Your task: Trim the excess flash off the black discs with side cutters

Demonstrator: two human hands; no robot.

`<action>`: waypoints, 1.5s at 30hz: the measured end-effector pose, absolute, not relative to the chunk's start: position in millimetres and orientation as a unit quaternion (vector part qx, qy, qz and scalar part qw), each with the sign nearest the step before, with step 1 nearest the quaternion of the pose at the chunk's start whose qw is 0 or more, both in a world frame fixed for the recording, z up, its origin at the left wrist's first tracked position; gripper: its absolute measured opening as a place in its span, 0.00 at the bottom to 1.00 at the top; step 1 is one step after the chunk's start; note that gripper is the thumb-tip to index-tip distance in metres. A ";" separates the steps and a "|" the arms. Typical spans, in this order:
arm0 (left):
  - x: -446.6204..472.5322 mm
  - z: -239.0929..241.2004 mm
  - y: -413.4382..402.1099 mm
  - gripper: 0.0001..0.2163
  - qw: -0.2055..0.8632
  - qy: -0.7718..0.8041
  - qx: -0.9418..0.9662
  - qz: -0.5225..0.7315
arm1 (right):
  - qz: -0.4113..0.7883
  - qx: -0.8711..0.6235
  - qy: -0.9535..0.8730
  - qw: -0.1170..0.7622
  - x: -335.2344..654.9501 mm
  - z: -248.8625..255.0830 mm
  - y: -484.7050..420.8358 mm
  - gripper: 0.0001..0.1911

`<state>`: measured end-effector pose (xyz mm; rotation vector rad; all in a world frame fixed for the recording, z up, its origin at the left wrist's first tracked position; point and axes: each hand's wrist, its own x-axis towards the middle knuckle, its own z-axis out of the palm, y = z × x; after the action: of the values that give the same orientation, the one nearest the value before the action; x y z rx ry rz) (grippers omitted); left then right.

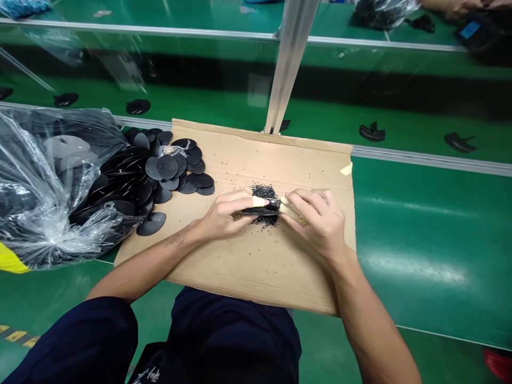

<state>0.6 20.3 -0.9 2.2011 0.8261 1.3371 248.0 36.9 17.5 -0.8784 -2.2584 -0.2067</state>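
Note:
My left hand is closed on a dark, flat plastic piece, held edge-on above the cardboard; it looks like one of the black oval discs. A pale covering wraps one of its fingertips. In my right hand are small pliers or nippers with pale yellow handles. Their dark head meets the plastic piece near my left fingertips; whether the jaws are closed on it I cannot tell. A heap of small black scraps lies beneath both hands on the cardboard sheet.
Left of my hands, many black oval discs spill from a clear plastic bag. Behind the cardboard rises a metal post with rails. Several black pieces lie along the green surface beyond. At the upper right shows another person's hand.

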 end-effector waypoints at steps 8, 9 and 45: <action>-4.1 -0.4 24.9 0.12 0.301 0.437 0.708 0.467 | -0.029 -0.420 -0.851 0.313 250.0 18.8 37.7 0.16; -4.1 -1.7 27.0 0.15 0.328 0.457 0.671 0.484 | -0.021 -0.439 -0.846 0.304 251.2 18.3 38.8 0.17; 19.6 16.6 274.0 0.15 0.136 0.581 0.797 0.094 | -0.001 -0.582 -0.804 0.119 254.7 18.7 32.3 0.19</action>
<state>19.6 274.0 16.6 2.3070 1.6817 0.2729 254.7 32.3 18.7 -1.7030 -2.3510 -0.0024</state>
